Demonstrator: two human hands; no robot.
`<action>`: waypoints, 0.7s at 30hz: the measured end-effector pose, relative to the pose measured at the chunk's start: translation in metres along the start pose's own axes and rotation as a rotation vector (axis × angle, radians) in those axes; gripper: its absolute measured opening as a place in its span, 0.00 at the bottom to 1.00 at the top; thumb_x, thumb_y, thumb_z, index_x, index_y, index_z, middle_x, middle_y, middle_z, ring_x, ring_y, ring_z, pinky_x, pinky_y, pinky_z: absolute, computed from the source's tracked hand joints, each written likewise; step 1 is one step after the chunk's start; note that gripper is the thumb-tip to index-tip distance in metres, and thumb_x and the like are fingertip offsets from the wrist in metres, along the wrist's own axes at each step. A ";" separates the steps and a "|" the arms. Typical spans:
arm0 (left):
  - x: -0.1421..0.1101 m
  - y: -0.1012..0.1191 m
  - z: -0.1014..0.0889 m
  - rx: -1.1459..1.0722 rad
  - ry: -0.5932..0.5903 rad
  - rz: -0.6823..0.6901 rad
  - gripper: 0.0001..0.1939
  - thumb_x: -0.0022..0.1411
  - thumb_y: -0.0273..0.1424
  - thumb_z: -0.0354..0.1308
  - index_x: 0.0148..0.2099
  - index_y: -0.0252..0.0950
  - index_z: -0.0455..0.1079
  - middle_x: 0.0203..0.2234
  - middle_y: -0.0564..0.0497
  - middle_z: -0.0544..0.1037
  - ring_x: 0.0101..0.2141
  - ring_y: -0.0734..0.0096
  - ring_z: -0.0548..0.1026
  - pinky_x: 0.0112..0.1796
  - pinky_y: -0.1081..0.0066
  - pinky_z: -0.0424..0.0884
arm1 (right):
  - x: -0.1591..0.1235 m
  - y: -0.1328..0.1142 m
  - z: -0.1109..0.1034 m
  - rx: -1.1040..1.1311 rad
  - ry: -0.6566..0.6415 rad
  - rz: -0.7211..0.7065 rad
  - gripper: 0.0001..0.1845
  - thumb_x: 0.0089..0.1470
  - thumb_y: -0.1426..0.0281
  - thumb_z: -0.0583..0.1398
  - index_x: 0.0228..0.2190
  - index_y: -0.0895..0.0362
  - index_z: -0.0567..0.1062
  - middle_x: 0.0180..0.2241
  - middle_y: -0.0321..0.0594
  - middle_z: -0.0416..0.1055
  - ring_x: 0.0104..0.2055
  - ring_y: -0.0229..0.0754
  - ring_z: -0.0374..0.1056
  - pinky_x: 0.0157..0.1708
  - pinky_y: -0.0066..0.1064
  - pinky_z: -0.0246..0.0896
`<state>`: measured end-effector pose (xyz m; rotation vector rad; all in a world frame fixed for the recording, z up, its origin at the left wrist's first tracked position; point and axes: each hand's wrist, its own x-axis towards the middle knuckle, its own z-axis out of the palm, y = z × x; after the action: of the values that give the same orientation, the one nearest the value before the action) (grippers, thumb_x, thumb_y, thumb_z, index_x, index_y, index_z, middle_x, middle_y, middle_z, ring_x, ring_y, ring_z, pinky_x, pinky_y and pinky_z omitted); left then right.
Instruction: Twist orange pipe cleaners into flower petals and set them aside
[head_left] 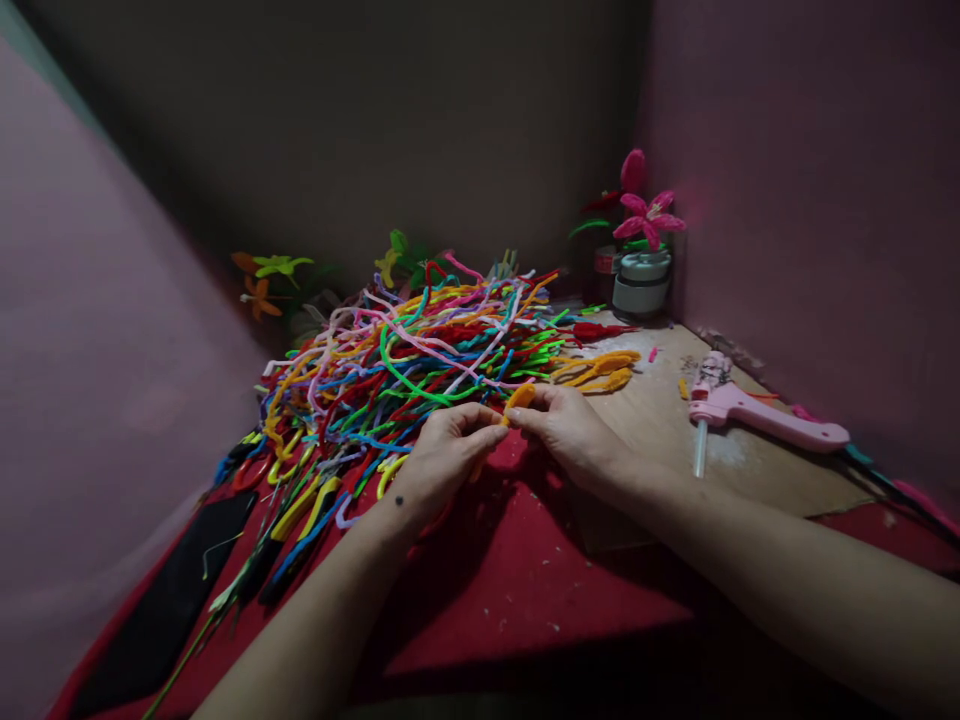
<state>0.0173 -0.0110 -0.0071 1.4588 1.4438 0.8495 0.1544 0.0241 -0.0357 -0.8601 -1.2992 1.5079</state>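
Between my two hands is an orange pipe cleaner (520, 399), bent into a petal-like shape. My left hand (456, 445) pinches its lower end, thumb against fingers. On the other side my right hand (574, 428) pinches the upper, looped part. Just behind the hands spreads a big heap of pipe cleaners (420, 350) in many colours. Several finished orange pipe cleaner petals (607, 372) lie right of the heap, beyond my right hand.
A pink glue gun (772, 415) lies on a cardboard sheet (660, 450) at right. Yellow-handled pliers (307, 510) and a black flat object (172, 600) are at left on the red cloth (540, 580). A grey pot (641, 285) with a pink flower (649, 218) stands in back.
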 end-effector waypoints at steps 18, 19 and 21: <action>0.003 -0.011 0.003 -0.158 0.073 -0.030 0.11 0.48 0.35 0.59 0.23 0.33 0.64 0.11 0.60 0.59 0.13 0.85 0.53 0.15 0.80 0.46 | -0.006 -0.005 -0.001 -0.122 0.099 -0.177 0.07 0.44 0.70 0.59 0.23 0.59 0.76 0.24 0.36 0.70 0.27 0.35 0.61 0.29 0.28 0.56; 0.004 -0.012 0.003 -0.162 0.071 -0.033 0.11 0.48 0.35 0.59 0.23 0.33 0.64 0.11 0.60 0.59 0.13 0.84 0.52 0.15 0.79 0.46 | -0.005 -0.004 -0.001 -0.134 0.085 -0.170 0.07 0.44 0.70 0.58 0.24 0.59 0.76 0.24 0.35 0.70 0.27 0.35 0.61 0.29 0.28 0.56; 0.004 -0.012 0.002 -0.172 0.063 -0.039 0.11 0.49 0.35 0.58 0.23 0.33 0.64 0.12 0.60 0.59 0.13 0.84 0.53 0.15 0.79 0.47 | -0.004 -0.003 -0.001 -0.195 0.093 -0.206 0.08 0.46 0.71 0.57 0.26 0.59 0.76 0.25 0.36 0.70 0.29 0.36 0.62 0.32 0.29 0.57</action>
<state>0.0147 -0.0084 -0.0188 1.2819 1.4046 0.9776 0.1573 0.0211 -0.0335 -0.8794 -1.4358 1.1819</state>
